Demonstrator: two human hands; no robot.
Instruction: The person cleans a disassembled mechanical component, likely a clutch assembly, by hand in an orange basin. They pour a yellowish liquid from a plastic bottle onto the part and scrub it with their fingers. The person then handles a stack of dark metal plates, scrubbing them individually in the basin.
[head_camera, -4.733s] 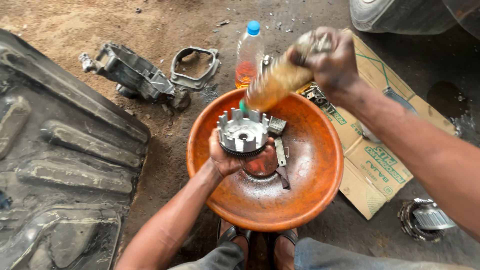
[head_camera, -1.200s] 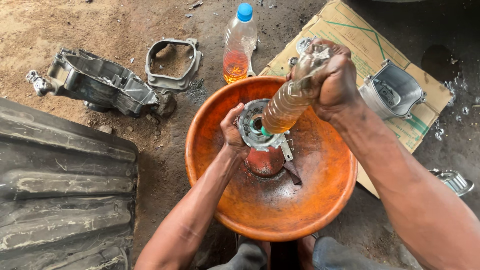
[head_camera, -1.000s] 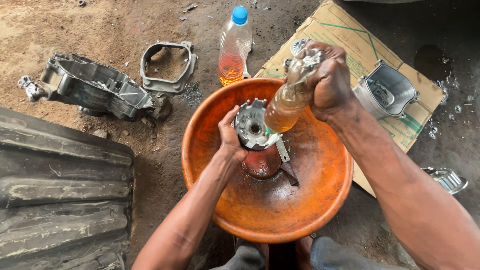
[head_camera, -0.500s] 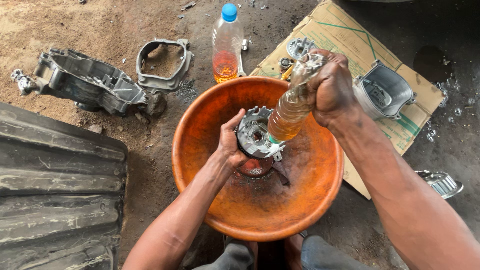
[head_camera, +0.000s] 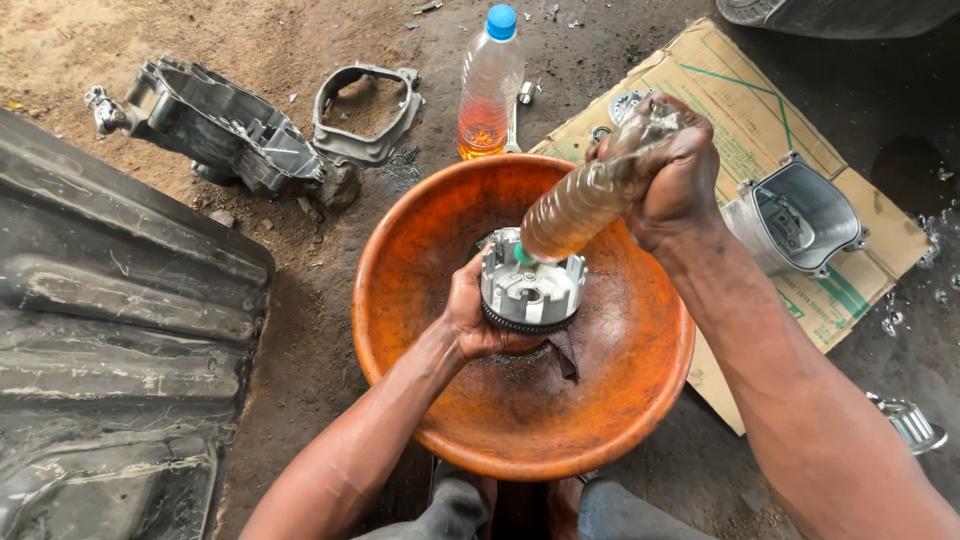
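My left hand (head_camera: 478, 322) holds a round silver toothed metal part (head_camera: 530, 287) over an orange plastic basin (head_camera: 400, 300). My right hand (head_camera: 672, 172) grips a tilted clear plastic bottle (head_camera: 580, 205) of amber liquid. Its green nozzle points down into the top of the metal part. A dark narrow piece (head_camera: 563, 353) lies in the basin under the part, among dark wet residue.
A second bottle with a blue cap (head_camera: 490, 85) stands on the dirt behind the basin. Grey engine casings (head_camera: 215, 125) and a cover frame (head_camera: 365, 115) lie at the left. A silver cover (head_camera: 800, 215) rests on flattened cardboard (head_camera: 740, 100). A dark ribbed panel (head_camera: 100, 330) fills the left.
The metal part has been turned so its open top faces up. The bottle has tipped lower, its nozzle now at the part's centre. The view has drifted slightly.
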